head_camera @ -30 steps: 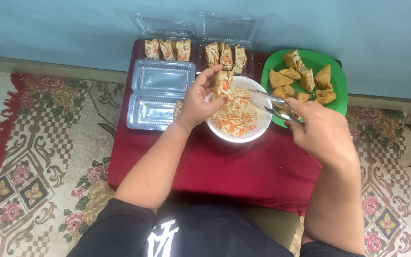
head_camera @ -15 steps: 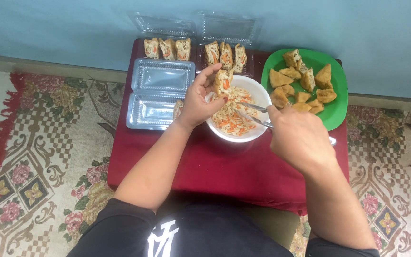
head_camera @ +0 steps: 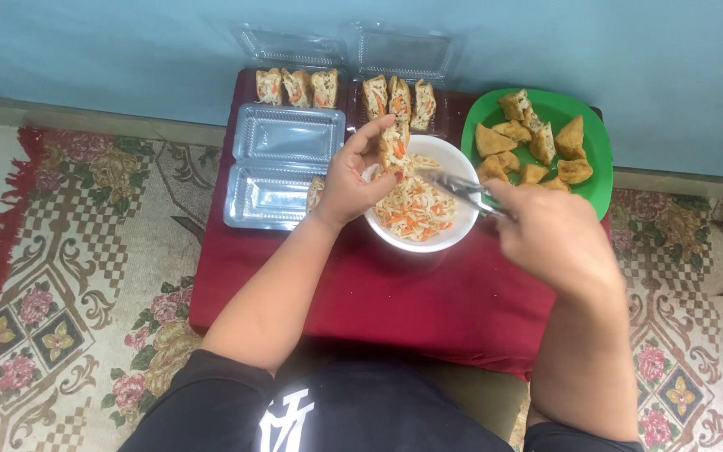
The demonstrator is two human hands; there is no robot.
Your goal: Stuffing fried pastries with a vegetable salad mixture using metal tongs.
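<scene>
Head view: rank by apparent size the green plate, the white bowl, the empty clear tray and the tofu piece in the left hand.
1. Empty clear tray
2. Green plate and white bowl: look about alike, and the right hand covers part of each, so unranked.
3. Tofu piece in the left hand

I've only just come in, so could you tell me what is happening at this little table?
A person sits at a low red table. The left hand holds a piece of fried tofu above a white bowl of shredded vegetable filling. The right hand holds metal tongs reaching into the bowl. Unfilled tofu pieces lie on a green plate; stuffed pieces sit in two clear containers at the back, and another open clear container lies empty.
</scene>
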